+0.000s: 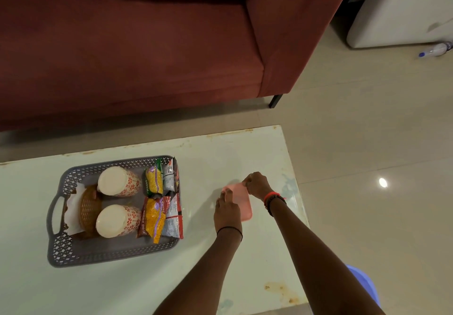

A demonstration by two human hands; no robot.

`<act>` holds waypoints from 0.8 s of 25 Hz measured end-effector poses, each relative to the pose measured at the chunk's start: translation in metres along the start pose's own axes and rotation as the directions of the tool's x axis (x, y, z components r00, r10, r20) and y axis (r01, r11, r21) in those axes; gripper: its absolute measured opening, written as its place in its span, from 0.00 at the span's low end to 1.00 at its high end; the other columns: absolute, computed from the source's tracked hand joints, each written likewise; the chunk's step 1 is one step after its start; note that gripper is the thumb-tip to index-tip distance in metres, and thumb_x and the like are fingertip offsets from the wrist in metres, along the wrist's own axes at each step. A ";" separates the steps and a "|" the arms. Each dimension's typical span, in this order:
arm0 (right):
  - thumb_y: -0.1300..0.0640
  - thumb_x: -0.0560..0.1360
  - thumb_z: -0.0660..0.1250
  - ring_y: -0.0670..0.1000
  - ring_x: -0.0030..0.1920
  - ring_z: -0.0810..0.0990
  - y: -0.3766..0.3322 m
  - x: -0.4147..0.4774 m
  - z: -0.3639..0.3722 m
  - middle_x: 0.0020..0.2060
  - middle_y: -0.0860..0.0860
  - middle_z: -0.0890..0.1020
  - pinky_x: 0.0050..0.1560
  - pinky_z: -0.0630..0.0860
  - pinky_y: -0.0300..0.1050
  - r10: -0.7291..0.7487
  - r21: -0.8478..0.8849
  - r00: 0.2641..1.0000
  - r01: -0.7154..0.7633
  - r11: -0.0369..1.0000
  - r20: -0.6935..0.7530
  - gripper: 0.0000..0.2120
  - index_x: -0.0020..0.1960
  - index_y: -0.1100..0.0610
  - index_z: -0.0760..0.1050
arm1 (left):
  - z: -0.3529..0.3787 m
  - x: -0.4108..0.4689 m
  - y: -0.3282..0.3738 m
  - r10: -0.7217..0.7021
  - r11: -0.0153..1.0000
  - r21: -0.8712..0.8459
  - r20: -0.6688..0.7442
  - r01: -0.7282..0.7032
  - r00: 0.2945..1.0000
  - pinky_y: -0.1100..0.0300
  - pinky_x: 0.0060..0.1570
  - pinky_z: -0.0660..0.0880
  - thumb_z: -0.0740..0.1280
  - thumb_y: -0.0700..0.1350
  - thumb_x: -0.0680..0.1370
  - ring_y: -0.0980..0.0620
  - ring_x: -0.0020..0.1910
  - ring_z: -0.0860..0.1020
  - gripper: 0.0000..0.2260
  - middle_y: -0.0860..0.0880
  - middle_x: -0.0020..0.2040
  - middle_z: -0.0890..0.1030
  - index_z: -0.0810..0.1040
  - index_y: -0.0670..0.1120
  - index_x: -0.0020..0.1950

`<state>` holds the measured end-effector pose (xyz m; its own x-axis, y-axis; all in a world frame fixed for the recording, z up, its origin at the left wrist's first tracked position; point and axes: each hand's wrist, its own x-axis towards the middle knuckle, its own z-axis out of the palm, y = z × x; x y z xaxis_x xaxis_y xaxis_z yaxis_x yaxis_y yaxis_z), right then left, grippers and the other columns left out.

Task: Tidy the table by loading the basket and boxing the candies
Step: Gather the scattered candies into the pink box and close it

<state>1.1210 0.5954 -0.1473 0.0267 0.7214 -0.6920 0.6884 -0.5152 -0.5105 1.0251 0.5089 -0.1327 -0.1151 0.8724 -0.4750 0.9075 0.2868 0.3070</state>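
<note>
Pink box (241, 201): 1, both hands' fingers gripping it | grey basket (115, 253): 2 cups (117, 182), 4 packets (154, 179)

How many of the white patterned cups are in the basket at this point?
2, both lying on their sides inside the grey basket: one cup toward the far side, the other nearer. None seems hidden.

loaded grey basket (111, 253), pink box (241, 200) beside

We note both arms extended — left hand (227, 213) flat, fingers forward; right hand (257, 184) pinching, wrist bent inward, bracelets on both wrists.
</note>
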 end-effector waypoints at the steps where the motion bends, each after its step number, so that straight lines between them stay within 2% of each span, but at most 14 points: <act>1: 0.69 0.76 0.60 0.58 0.47 0.78 -0.001 -0.001 0.000 0.53 0.67 0.82 0.60 0.76 0.54 0.006 0.010 1.000 -0.006 1.000 -0.002 0.11 0.53 0.70 0.79 | 0.000 -0.001 0.000 0.001 1.000 -0.012 0.001 -0.001 1.000 0.57 0.74 0.57 0.54 0.33 0.79 0.48 0.74 0.59 0.20 0.43 0.77 0.56 0.58 0.36 0.72; 3: 0.69 0.76 0.59 0.62 0.52 0.80 0.000 -0.005 -0.001 0.53 0.66 0.82 0.61 0.76 0.54 0.023 0.061 1.000 -0.022 0.998 -0.013 0.12 0.54 0.70 0.79 | -0.001 -0.002 0.001 -0.013 0.999 -0.038 0.008 0.013 1.000 0.57 0.73 0.57 0.53 0.34 0.80 0.48 0.74 0.59 0.22 0.43 0.77 0.56 0.55 0.38 0.73; 5: 0.70 0.76 0.59 0.59 0.49 0.79 0.007 -0.015 -0.002 0.49 0.64 0.82 0.61 0.76 0.53 0.070 0.174 0.998 -0.070 0.982 0.003 0.12 0.55 0.70 0.78 | -0.003 -0.002 0.001 -0.037 0.998 -0.056 0.021 0.038 0.999 0.58 0.72 0.58 0.52 0.34 0.80 0.48 0.74 0.60 0.24 0.44 0.77 0.57 0.50 0.40 0.75; 7: 0.71 0.75 0.58 0.56 0.46 0.77 0.023 -0.032 0.000 0.45 0.62 0.80 0.58 0.77 0.54 0.144 0.301 0.986 -0.161 0.940 0.080 0.13 0.56 0.71 0.77 | -0.003 -0.002 0.000 -0.028 0.999 -0.046 0.037 0.030 0.999 0.59 0.72 0.58 0.51 0.33 0.79 0.48 0.74 0.59 0.24 0.45 0.77 0.55 0.49 0.41 0.75; 10: 0.73 0.74 0.60 0.57 0.47 0.78 0.050 -0.064 0.003 0.46 0.61 0.79 0.55 0.78 0.51 0.179 0.487 0.964 -0.255 0.836 0.197 0.12 0.57 0.72 0.75 | -0.002 -0.001 0.000 -0.015 0.999 -0.035 0.037 0.016 0.999 0.58 0.72 0.59 0.52 0.32 0.79 0.47 0.74 0.59 0.24 0.45 0.77 0.55 0.51 0.40 0.75; 14: 0.75 0.73 0.63 0.58 0.48 0.78 0.066 -0.080 0.015 0.46 0.63 0.79 0.59 0.77 0.51 0.186 0.623 0.971 -0.240 0.745 0.151 0.13 0.57 0.74 0.73 | -0.002 -0.002 -0.003 -0.004 1.000 -0.013 0.034 0.005 0.999 0.58 0.71 0.61 0.54 0.33 0.79 0.47 0.74 0.60 0.25 0.47 0.77 0.56 0.50 0.41 0.75; 17: 0.72 0.74 0.65 0.58 0.47 0.78 0.069 -0.083 0.020 0.46 0.63 0.79 0.61 0.76 0.53 0.196 0.704 0.967 -0.253 0.664 0.162 0.12 0.57 0.74 0.74 | -0.001 -0.003 -0.005 0.018 0.999 0.029 0.042 -0.019 0.999 0.57 0.71 0.61 0.54 0.34 0.80 0.47 0.74 0.60 0.24 0.47 0.77 0.56 0.51 0.39 0.74; 20: 0.69 0.74 0.66 0.56 0.42 0.78 0.070 -0.083 0.022 0.41 0.61 0.79 0.56 0.79 0.53 0.209 0.735 0.967 -0.247 0.632 0.146 0.07 0.51 0.71 0.76 | 0.000 -0.004 -0.006 0.035 0.998 0.057 0.044 -0.038 0.998 0.56 0.72 0.62 0.56 0.34 0.79 0.47 0.74 0.60 0.24 0.46 0.77 0.55 0.52 0.37 0.74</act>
<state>1.1510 0.4899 -0.1367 0.0640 0.5227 -0.8501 -0.1041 -0.8437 -0.5266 1.0201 0.5036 -0.1320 -0.0654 0.8639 -0.4994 0.9326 0.2310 0.2774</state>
